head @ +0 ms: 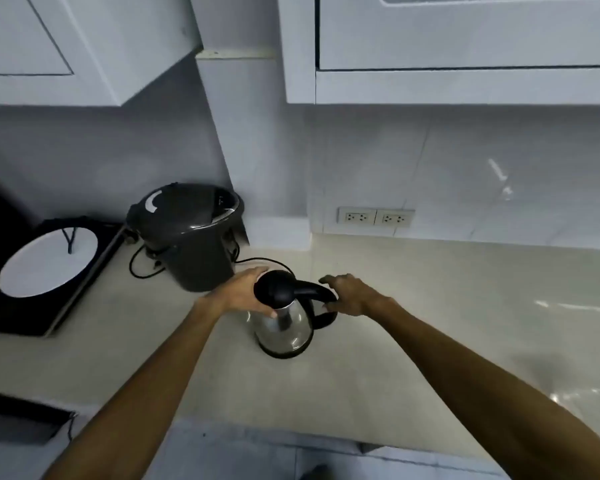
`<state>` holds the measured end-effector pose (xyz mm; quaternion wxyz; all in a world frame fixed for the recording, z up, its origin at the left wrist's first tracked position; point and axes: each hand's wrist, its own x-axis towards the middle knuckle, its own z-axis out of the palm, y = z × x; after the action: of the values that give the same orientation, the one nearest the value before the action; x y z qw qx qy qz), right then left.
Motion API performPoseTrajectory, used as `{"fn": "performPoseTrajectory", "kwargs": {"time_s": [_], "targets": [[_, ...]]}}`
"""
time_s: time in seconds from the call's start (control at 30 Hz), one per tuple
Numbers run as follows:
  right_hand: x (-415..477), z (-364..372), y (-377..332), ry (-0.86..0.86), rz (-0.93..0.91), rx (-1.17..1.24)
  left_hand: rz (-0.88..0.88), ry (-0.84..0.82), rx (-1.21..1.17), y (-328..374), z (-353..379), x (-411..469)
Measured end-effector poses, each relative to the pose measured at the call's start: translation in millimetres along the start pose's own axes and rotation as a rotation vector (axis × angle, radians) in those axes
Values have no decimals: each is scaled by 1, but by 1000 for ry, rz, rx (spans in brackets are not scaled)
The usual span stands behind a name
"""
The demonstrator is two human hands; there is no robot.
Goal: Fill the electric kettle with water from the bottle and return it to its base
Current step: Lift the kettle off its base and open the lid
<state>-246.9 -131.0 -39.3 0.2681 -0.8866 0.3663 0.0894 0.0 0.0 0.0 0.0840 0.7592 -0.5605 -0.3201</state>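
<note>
A steel electric kettle (286, 329) with a black lid and black handle stands upright on its black base on the beige counter (430, 306). My left hand (245, 291) wraps the left side of the lid, fingers curled around its rim. My right hand (349, 294) rests on the black handle with the fingers spread over its top. No water bottle is in view.
A dark pot-shaped appliance (187, 237) with a cord stands behind the kettle to the left. Further left a white plate (47, 259) lies on a black cooktop. Two wall sockets (376, 217) sit at the back. White cabinets hang overhead.
</note>
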Motion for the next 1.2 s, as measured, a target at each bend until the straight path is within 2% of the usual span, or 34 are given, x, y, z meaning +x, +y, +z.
{"fn": "performPoseTrajectory", "kwargs": {"time_s": [0.2,0.33,0.53,0.8,0.97,1.2], "targets": [[-1,7,-14,111,-25,24,-14,48,-115,-8,1,1],[-29,-5,5,217,-24,84,120,90,-146,23,1,3],[-90,-25,73,335,113,190,270,97,-173,99,32,25],[-178,-28,178,424,398,244,389,1,-292,204,133,61],[-210,-14,218,460,505,299,385,-28,-358,234,187,72],[-219,8,234,561,589,417,445,-30,-387,250,213,86]]}}
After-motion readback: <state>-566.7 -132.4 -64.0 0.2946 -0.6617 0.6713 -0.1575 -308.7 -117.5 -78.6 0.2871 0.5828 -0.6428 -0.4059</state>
